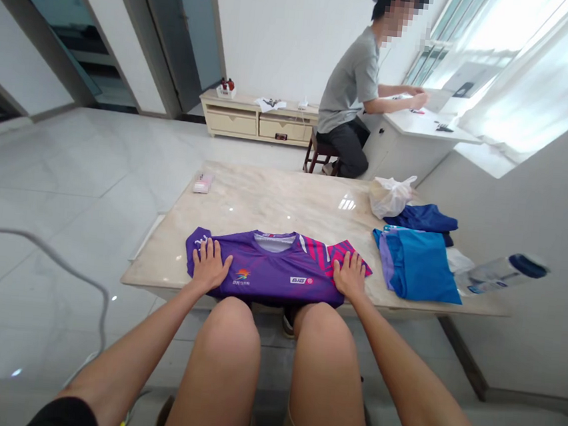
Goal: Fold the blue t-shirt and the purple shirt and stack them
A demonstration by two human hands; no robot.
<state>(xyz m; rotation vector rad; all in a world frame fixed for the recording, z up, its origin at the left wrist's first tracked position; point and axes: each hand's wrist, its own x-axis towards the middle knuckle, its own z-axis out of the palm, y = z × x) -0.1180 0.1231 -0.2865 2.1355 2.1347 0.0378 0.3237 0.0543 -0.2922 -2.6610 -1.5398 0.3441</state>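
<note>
A purple sports jersey point(271, 269) with a pink patterned sleeve lies front up on the marble table point(285, 203). Its collar points to the far side, and its lower part reaches the near edge by my knees. My left hand point(210, 265) rests flat on the jersey's left shoulder and sleeve, fingers spread. Over by the pink sleeve, my right hand point(351, 276) presses flat with its fingers stretched out. Neither hand grips the cloth.
To the right are folded blue clothes point(422, 266), a white plastic bag point(391, 196) and a clear bottle point(504, 273) with a blue lid. A small pink packet point(203, 182) sits at the far left. Beyond the table, a person point(351, 85) sits at a white desk point(430, 123).
</note>
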